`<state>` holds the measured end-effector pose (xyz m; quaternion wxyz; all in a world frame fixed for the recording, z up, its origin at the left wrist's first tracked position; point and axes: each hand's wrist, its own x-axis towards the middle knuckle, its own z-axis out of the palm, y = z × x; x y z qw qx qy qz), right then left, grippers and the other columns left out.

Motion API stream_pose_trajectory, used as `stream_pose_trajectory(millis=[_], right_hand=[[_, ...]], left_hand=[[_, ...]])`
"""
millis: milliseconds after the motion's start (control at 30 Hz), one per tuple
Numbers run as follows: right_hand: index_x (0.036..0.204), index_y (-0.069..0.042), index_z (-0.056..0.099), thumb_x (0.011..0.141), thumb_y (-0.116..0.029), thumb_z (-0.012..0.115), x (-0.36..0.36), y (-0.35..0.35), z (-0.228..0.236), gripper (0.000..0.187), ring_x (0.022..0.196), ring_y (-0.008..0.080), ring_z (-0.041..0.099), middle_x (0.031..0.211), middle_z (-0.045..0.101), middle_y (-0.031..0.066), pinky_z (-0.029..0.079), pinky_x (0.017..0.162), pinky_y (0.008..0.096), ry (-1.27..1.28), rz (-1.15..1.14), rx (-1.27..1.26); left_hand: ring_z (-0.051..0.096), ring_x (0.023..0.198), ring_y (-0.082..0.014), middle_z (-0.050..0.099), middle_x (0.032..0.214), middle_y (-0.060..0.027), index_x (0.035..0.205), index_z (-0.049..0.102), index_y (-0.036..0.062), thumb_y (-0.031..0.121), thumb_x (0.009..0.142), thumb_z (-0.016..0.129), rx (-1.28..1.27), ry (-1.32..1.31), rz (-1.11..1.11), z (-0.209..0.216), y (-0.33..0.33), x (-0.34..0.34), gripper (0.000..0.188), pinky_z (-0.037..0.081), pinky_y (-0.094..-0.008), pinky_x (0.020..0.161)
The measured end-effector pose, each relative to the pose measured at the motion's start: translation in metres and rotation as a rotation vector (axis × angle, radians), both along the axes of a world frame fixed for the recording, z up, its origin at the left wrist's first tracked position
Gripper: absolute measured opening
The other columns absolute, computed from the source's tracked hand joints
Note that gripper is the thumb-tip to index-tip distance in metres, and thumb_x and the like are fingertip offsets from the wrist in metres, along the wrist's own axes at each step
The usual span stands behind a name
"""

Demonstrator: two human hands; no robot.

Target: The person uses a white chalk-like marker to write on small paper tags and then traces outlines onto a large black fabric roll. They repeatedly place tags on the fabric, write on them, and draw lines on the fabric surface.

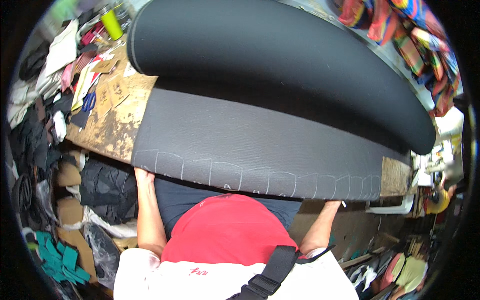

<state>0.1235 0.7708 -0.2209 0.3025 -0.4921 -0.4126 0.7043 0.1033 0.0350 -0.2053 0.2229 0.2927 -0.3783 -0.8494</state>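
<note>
A sheet of thick black fabric [240, 127] lies unrolled across the table, its front edge hanging over toward my body. Pale chalk outlines of several panels run in a row along that edge. The rest forms a large roll [260, 40] at the back. My left hand [144, 174] grips the sheet's front edge at its left corner, its fingertips tucked out of sight underneath. Toward the right end, my right hand [332, 205] is at the same edge, with its fingers mostly hidden under the fabric. A small white piece [343, 203], perhaps chalk, sticks out of it.
Blue-handled scissors [89, 102], paper scraps and a lime-green bottle [110, 22] lie or stand on the worn wooden table [117, 130] at left. Below are dark cloth heaps [107, 187] and teal scraps [60, 260]. Striped colourful cloth [425, 55] hangs at upper right.
</note>
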Motion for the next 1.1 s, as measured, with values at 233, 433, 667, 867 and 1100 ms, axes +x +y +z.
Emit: stream_pose_trajectory(millis=[233,433,667,867,1100], right_hand=[[0.099,0.003,0.061,0.085,-0.032,0.066,0.027,0.015,0.129,0.037,0.081,0.0292,0.066,0.103,0.064,0.0181,0.053,0.072,0.0444,-0.640,-0.746,1.076],[0.126,-0.002,0.047,0.078,-0.038,0.073,-0.140,-0.105,0.187,0.065,0.129,0.0375,0.038,0.130,0.049,0.0222,0.022,0.110,0.0521,0.083,0.076,1.901],[0.119,0.001,0.053,0.076,-0.017,0.075,-0.211,-0.153,0.290,0.051,0.117,0.0381,0.049,0.123,0.054,0.0215,0.032,0.105,0.0470,0.113,0.127,1.923],[0.122,-0.003,0.051,0.072,-0.034,0.078,-0.276,-0.230,0.307,0.065,0.121,0.0388,0.045,0.130,0.050,0.0186,0.035,0.096,0.0594,0.139,0.480,2.173],[0.137,-0.014,0.039,0.069,-0.060,0.069,-0.360,-0.236,0.316,0.087,0.138,0.0286,0.027,0.148,0.035,0.0041,0.022,0.096,0.0729,-0.101,0.443,2.222]], left_hand=[[0.063,0.094,-0.0248,0.065,0.106,-0.0135,0.108,0.059,-0.0038,0.007,0.088,0.057,0.069,-0.034,0.123,0.012,0.005,0.017,0.022,0.051,-0.0392,0.085],[0.064,0.089,-0.0266,0.066,0.101,-0.0129,0.107,0.061,-0.0015,0.015,0.089,0.056,0.327,-0.036,0.173,0.012,0.028,0.003,0.024,0.053,-0.0422,0.077],[0.064,0.081,-0.0248,0.066,0.095,-0.0126,0.106,0.062,-0.0009,0.009,0.088,0.055,0.236,-0.124,0.218,-0.002,0.025,0.007,0.021,0.053,-0.0397,0.072],[0.056,0.087,-0.0152,0.060,0.097,-0.0099,0.104,0.056,-0.0006,-0.013,0.078,0.045,-0.855,-0.537,0.870,0.068,-0.016,0.027,0.031,0.046,-0.0264,0.079],[0.059,0.092,-0.0270,0.066,0.093,-0.0128,0.116,0.058,0.0040,0.058,0.069,0.071,-1.441,-0.966,-0.113,0.166,0.040,-0.067,0.073,0.032,-0.0472,0.094]])
